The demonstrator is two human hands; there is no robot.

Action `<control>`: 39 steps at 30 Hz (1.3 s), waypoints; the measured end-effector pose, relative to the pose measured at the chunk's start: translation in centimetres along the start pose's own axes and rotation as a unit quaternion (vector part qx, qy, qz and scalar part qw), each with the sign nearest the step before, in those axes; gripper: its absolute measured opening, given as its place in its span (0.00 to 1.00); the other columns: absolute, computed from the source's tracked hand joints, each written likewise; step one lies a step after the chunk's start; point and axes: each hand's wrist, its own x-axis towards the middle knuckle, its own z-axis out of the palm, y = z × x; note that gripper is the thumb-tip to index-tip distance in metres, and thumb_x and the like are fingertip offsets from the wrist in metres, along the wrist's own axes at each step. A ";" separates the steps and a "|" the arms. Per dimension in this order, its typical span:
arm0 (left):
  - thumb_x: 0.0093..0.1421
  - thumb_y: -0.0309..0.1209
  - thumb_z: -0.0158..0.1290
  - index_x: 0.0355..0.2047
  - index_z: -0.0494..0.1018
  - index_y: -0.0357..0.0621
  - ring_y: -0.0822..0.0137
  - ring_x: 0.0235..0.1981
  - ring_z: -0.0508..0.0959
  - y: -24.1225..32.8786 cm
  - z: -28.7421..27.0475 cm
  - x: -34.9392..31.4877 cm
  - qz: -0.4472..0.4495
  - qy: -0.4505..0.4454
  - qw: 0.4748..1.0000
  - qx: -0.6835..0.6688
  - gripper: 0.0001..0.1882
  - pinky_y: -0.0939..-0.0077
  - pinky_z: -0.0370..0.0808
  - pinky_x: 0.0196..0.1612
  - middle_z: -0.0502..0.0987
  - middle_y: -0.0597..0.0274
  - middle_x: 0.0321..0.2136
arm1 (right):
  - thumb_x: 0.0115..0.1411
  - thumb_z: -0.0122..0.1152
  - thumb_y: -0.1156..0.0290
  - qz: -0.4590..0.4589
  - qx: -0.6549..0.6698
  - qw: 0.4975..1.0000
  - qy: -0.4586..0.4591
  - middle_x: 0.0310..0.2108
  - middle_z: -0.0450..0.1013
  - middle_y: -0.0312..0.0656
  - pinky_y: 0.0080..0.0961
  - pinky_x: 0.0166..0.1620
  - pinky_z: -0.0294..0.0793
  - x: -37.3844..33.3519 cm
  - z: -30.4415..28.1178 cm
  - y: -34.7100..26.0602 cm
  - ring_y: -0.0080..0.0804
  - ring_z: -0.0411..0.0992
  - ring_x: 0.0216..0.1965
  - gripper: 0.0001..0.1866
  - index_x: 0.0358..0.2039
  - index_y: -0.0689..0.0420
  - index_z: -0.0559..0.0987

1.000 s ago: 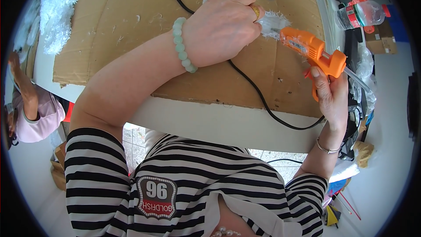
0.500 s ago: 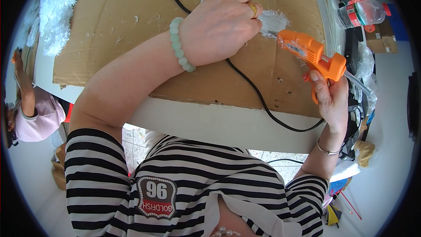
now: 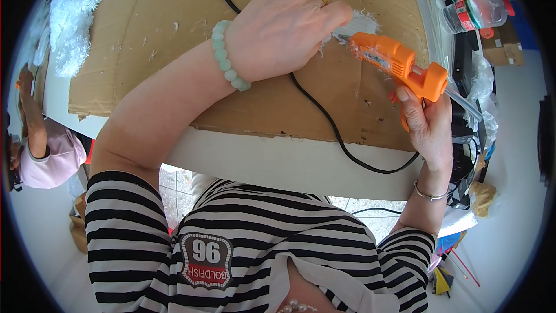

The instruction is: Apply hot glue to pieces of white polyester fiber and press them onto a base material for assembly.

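Note:
My right hand [image 3: 430, 119] is wrapped round the handle of an orange hot glue gun [image 3: 394, 61]. A clear glue stick [image 3: 463, 104] sticks out of the gun's back end, and its nozzle points left, close to my left fingers. My left hand [image 3: 289, 29], with a green bead bracelet at the wrist, rests over the cardboard with its fingers curled down and closed. Whatever they pinch is hidden beneath the hand. Just beyond the nozzle lies a white frayed patch [image 3: 365, 22] on the cardboard.
A brown cardboard sheet [image 3: 243, 119] covers much of the white table [image 3: 278, 165]. The gun's black cord [image 3: 324, 104] loops across it. White fluffy material [image 3: 75, 17] lies far left. Glue sticks [image 3: 425, 11] and a plastic bottle [image 3: 478, 13] sit at right. Another person [image 3: 49, 153] works at left.
The glue gun and my right hand have shifted slightly left and up, bringing the nozzle nearer my left fingers. My left hand has moved a little left, its fingers still curled.

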 end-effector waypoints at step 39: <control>0.47 0.27 0.56 0.27 0.67 0.46 0.61 0.28 0.71 -0.8 0.6 -0.4 -0.014 -0.028 1.000 -0.001 0.09 0.66 0.66 0.38 0.71 0.65 0.15 | 0.63 0.50 0.57 0.018 0.074 0.996 0.042 0.28 0.73 0.35 0.15 0.29 0.62 -0.2 -1.7 0.0 0.17 0.65 0.27 0.22 0.45 0.64 0.73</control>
